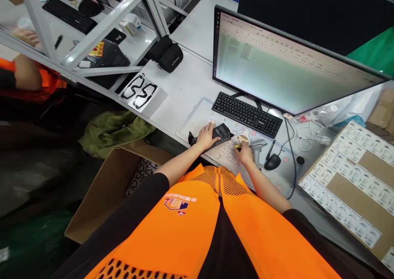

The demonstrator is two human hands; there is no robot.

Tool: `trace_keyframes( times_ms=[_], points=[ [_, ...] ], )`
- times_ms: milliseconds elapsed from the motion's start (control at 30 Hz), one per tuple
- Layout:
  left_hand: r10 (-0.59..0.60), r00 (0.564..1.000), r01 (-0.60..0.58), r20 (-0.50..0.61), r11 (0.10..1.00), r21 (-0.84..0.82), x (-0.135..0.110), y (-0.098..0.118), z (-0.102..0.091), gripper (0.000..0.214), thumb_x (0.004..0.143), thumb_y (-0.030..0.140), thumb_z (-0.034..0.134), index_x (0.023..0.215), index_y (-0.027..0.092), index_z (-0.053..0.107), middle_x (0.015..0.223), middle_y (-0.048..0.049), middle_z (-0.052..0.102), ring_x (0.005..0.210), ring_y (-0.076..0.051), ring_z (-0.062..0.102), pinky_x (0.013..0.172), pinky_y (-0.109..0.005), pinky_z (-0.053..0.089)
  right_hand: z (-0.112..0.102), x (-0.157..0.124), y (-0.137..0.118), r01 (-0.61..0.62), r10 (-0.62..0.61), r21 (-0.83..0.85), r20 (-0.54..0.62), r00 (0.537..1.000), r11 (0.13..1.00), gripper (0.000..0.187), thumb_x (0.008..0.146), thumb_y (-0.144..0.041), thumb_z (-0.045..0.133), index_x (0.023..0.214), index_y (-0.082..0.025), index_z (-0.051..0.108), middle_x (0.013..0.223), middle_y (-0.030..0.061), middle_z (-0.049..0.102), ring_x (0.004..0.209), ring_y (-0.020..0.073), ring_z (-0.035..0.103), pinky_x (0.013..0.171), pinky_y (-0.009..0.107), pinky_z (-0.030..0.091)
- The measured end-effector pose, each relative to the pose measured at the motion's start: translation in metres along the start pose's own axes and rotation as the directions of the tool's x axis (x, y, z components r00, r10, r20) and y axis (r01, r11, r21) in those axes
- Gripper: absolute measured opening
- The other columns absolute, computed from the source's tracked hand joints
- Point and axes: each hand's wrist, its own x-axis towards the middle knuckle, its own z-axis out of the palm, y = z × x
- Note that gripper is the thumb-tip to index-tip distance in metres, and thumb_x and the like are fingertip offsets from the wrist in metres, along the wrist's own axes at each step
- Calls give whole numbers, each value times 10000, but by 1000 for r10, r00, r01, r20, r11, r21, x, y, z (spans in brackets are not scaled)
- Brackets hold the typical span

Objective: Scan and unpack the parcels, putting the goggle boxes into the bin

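Note:
My left hand [207, 136] lies on a crumpled black plastic bag [221, 132] on the desk mat [197, 115], fingers curled over it and holding it down. My right hand [246, 152] grips a grey handheld scanner [257, 146] with a yellow trigger, its head pointing toward the bag. Both hands sit just in front of the black keyboard [246, 114].
A monitor [286, 69] stands behind the keyboard. A black mouse [272, 161] lies to the right, beside sheets of labels on cardboard [353, 180]. An open cardboard box [113, 180] sits on the floor at left. Another person in orange [27, 75] is at far left behind a metal rack.

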Motion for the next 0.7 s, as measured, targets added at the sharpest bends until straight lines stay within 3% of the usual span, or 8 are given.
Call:
trace_keyframes(
  times_ms=[67, 133, 200, 267, 367, 433, 533, 700],
  points=[
    [-113, 988, 116, 107, 993, -23, 6, 4, -1, 773, 1037, 540, 689, 1652, 117, 489, 1601, -254, 603, 1427, -420, 609, 1150, -483, 485, 16, -12, -1, -53, 53, -28, 19, 998, 998, 396, 1002, -347, 675, 1335, -134, 664, 1337, 219, 717, 1191, 338, 694, 971, 385, 512],
    [-165, 974, 170, 157, 985, -23, 7, 4, -2, 679, 1085, 575, 585, 1594, 126, 573, 1476, -244, 703, 1343, -412, 678, 1089, -457, 514, 23, -18, -5, -40, 40, -25, -31, 999, 999, 398, 998, -329, 666, 1327, -106, 661, 1375, 246, 696, 1276, 362, 658, 1032, 400, 495],
    [-173, 976, 177, 135, 984, -21, 3, 3, -1, 602, 1119, 564, 510, 1538, 150, 633, 1416, -224, 742, 1309, -389, 704, 1055, -423, 522, 23, -18, -15, 4, -2, 15, -128, 992, 1000, 384, 1001, -359, 658, 1281, -96, 669, 1350, 249, 702, 1302, 370, 639, 1074, 411, 479],
    [-177, 978, 176, 110, 984, 11, -2, 5, 0, 570, 1143, 539, 453, 1534, 166, 634, 1384, -207, 761, 1288, -360, 719, 1039, -393, 523, 22, -14, -33, 43, -28, 98, -148, 989, 994, 389, 1038, -481, 616, 1178, -127, 699, 1204, 211, 750, 1192, 358, 684, 1025, 406, 500],
    [-198, 972, 188, 125, 978, 90, -10, 9, 3, 555, 1172, 497, 362, 1529, 160, 619, 1315, -208, 784, 1236, -336, 747, 1013, -379, 530, 23, -6, -66, 21, -32, 236, 42, 999, 971, 563, 1065, -691, 509, 967, -186, 738, 934, 151, 769, 949, 338, 734, 864, 377, 521],
    [-212, 965, 194, 153, 973, 125, -13, 12, 4, 549, 1179, 466, 330, 1471, 123, 644, 1250, -230, 794, 1188, -346, 767, 994, -394, 540, 26, -1, -82, -26, -6, 265, 117, 993, 964, 616, 1060, -726, 503, 942, -181, 764, 926, 168, 779, 935, 345, 745, 826, 365, 511],
    [-214, 957, 186, 197, 971, 151, -13, 12, 5, 525, 1180, 422, 333, 1368, 82, 686, 1176, -256, 797, 1152, -357, 782, 1000, -414, 547, 27, 3, -89, -59, 41, 210, 92, 995, 976, 602, 1079, -664, 520, 1037, -131, 797, 1052, 220, 800, 1004, 352, 752, 833, 352, 503],
    [-205, 951, 173, 231, 973, 153, -12, -1, 1, 339, 1112, 247, 486, 1269, 76, 733, 1126, -259, 794, 1160, -347, 782, 1025, -398, 544, 19, -4, -76, 59, -63, 90, 43, 997, 994, 558, 1156, -460, 376, 1049, -133, 815, 1073, 209, 811, 1000, 297, 750, 855, 317, 493]
  ],
)
